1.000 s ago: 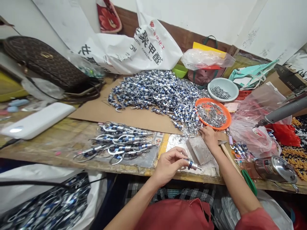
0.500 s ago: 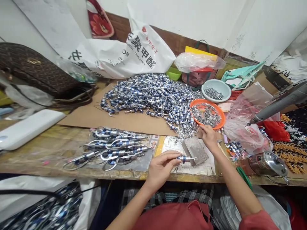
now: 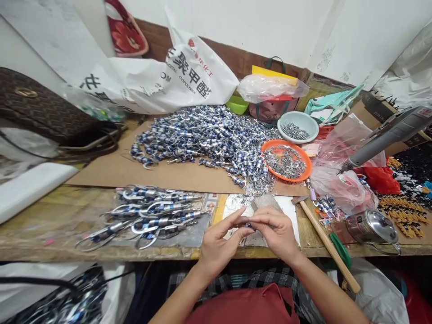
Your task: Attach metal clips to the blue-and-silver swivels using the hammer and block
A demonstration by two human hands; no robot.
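My left hand [image 3: 222, 240] pinches a silver-and-blue metal keychain clasp [image 3: 248, 226], mostly hidden behind the fingers. At its other end my right hand [image 3: 276, 231] is closed, thumb and fingertips pressed together; whatever small part they may hold is out of sight. Both hands meet above a grey metal block [image 3: 270, 203] lying on a white sheet. To the left lies a stack of similar clasps [image 3: 158, 216] with curved hooks. An orange dish [image 3: 309, 168] of small metal links stands beyond my right hand.
Behind, a large heap of clasps [image 3: 202, 135] covers cardboard. A pale blue bowl [image 3: 315, 132] holds metal pins. On the right are a hammer [image 3: 329, 245] overhanging the table edge, a lidded metal cup [image 3: 374, 229] and a grey electric screwdriver [image 3: 388, 139].
My right hand has come back from the orange dish to meet my left hand at the clasp. The hammer it covered now shows. The view has shifted slightly.
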